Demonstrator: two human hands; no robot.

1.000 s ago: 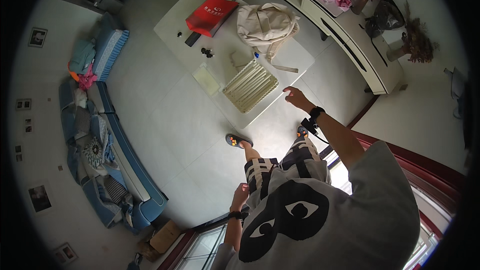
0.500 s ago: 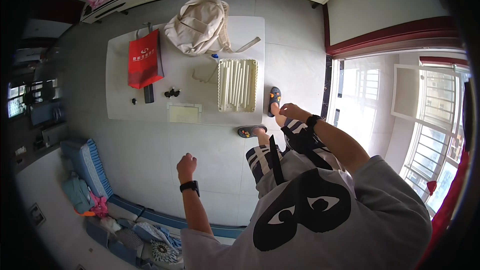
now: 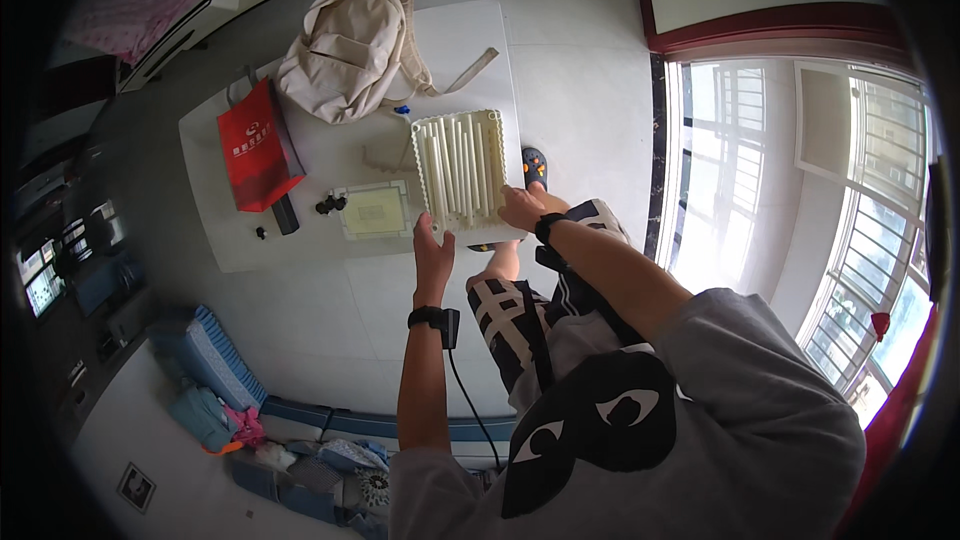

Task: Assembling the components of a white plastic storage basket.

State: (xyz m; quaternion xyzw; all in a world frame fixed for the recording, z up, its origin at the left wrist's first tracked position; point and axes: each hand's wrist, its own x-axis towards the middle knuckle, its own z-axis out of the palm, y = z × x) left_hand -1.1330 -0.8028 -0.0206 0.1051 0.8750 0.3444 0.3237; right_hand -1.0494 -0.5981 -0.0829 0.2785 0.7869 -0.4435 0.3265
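Note:
A cream tray (image 3: 507,162) with a scalloped rim lies on the white table, near its right end. Several white tubes (image 3: 462,165) rest side by side in it. My left hand (image 3: 433,258) is at the tray's near left corner, fingers stretched forward and thumb apart, holding nothing. At the near right of the tray, my right hand (image 3: 522,208) has its fingers bent onto the rim; the fingertips are partly hidden. Just left of the tray lies a pale yellow sheet in a white frame (image 3: 376,211). Both wrists wear black bands.
On the white table (image 3: 225,250) are a beige backpack (image 3: 345,50), a red paper bag (image 3: 258,145), a long dark box (image 3: 286,215) and a small black object (image 3: 330,203). A blue sofa (image 3: 300,414) is at lower left. A glazed doorway (image 3: 735,140) is at right.
Both hands have moved forward to the tray, the left one also rightward and opening. The view has shifted, and I stand closer to the table.

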